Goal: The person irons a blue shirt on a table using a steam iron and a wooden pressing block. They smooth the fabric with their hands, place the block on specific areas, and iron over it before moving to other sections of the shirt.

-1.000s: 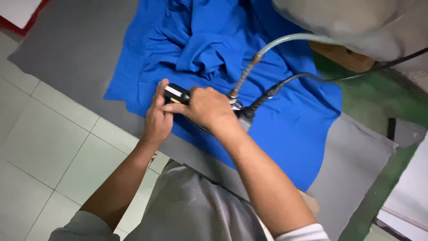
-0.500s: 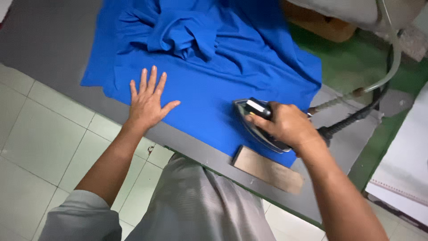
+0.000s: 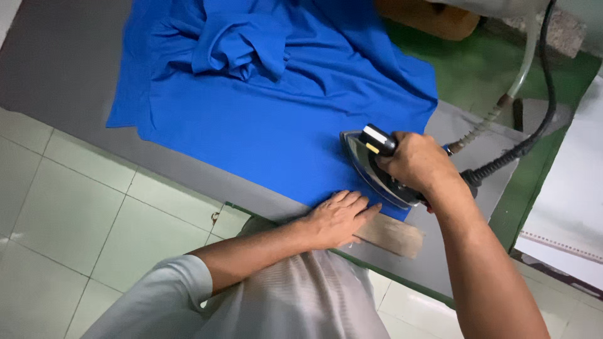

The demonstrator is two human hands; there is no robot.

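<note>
A blue garment (image 3: pixel 276 94) lies spread on a grey ironing table (image 3: pixel 69 69), bunched at its far end. My right hand (image 3: pixel 418 164) grips the black handle of a steam iron (image 3: pixel 374 166), which rests on the cloth's near right corner. My left hand (image 3: pixel 339 216) lies flat with fingers together at the table's near edge, pressing the hem of the blue cloth just beside the iron. A wooden block (image 3: pixel 392 235) sits on the table under and right of that hand.
A black cable (image 3: pixel 534 132) and a pale hose (image 3: pixel 518 75) run from the iron up to the right. Pale floor tiles (image 3: pixel 69 213) lie to the left, green floor (image 3: pixel 483 69) beyond the table. White sheets (image 3: pixel 571 207) lie at the right.
My left hand has moved right from the middle of the cloth to the near edge beside the iron. The iron stays on the right corner of the garment in my right hand.
</note>
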